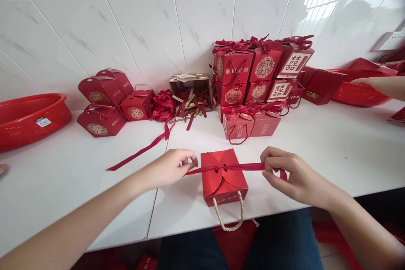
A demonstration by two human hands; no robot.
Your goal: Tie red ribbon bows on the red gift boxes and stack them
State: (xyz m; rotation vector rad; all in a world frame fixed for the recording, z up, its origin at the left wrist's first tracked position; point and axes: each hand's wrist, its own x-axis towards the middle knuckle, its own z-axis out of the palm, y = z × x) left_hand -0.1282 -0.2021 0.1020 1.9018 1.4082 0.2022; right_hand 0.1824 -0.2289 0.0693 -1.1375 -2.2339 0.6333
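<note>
White tabletop [332,147], tiled wall [142,21] — L hand [171,168], R hand [294,177] fingers pinch ribbon [247,166].

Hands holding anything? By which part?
Both pinch the ribbon threaded through the top of the box: left hand near its left end, right hand near its right end.

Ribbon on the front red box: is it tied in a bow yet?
No, the ribbon lies stretched straight across the box, one end pinched in the left hand and one in the right hand.
</note>
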